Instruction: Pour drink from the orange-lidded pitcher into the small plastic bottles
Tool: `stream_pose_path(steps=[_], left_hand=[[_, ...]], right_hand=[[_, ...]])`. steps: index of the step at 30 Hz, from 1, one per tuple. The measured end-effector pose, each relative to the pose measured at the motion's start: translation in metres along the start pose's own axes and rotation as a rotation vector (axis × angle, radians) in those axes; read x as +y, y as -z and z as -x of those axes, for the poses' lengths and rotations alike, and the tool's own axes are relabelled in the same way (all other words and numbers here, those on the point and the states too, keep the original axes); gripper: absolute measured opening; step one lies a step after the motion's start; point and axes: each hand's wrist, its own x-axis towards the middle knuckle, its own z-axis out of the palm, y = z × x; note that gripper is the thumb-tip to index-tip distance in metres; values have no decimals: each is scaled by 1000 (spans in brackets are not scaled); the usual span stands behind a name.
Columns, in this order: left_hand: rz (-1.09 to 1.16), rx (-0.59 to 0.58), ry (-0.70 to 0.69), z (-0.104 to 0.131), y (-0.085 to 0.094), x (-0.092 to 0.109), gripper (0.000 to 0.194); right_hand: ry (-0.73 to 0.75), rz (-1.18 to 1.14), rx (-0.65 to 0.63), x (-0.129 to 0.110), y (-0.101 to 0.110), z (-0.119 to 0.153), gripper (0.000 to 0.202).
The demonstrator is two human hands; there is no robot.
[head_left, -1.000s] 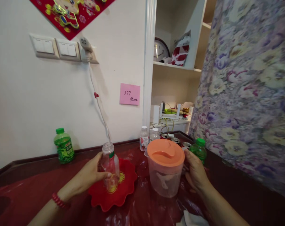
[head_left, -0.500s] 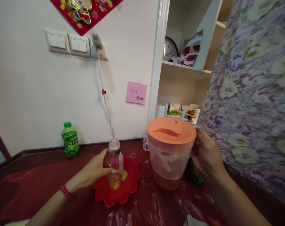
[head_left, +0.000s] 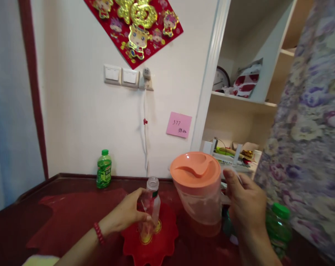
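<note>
My left hand [head_left: 134, 210], with a red bead bracelet at the wrist, is wrapped round a clear bottle [head_left: 153, 201]. The bottle has no cap and stands near upright over a red scalloped plate [head_left: 167, 240]. My right hand [head_left: 246, 201] grips the handle of a translucent pitcher [head_left: 199, 207] with an orange lid [head_left: 195, 170]. Some amber liquid shows in the bottom of the pitcher, which leans to the left with its lid toward the bottle. A gap separates the pitcher from the bottle's mouth.
One green bottle [head_left: 104, 170] stands against the wall at left, and another green bottle [head_left: 279, 225] is right of my right hand. A white cord [head_left: 145, 147] hangs behind the clear bottle. A floral curtain [head_left: 314, 111] borders the right side. Pale cloth [head_left: 41, 260] lies front left.
The pitcher has tilted leftward and come closer to the clear bottle. My left hand still holds the bottle over the plate. The head view has turned left and up.
</note>
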Motion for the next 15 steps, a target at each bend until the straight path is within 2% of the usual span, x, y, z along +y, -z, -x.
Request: stream_pose_path(steps=[4, 9, 12, 15], left_hand=[[11, 24, 31, 5, -2, 5, 55], [-18, 40, 46, 10, -2, 17, 59], [-41, 63, 3, 11, -2, 19, 65], [-78, 94, -27, 11, -4, 17, 69]], right_hand=[[-90, 95, -20, 10, 4, 5, 54], [-193, 223, -50, 4, 8, 7, 69], [-178, 292, -47, -1, 9, 9, 72], [-136, 343, -60, -4, 10, 11, 63]])
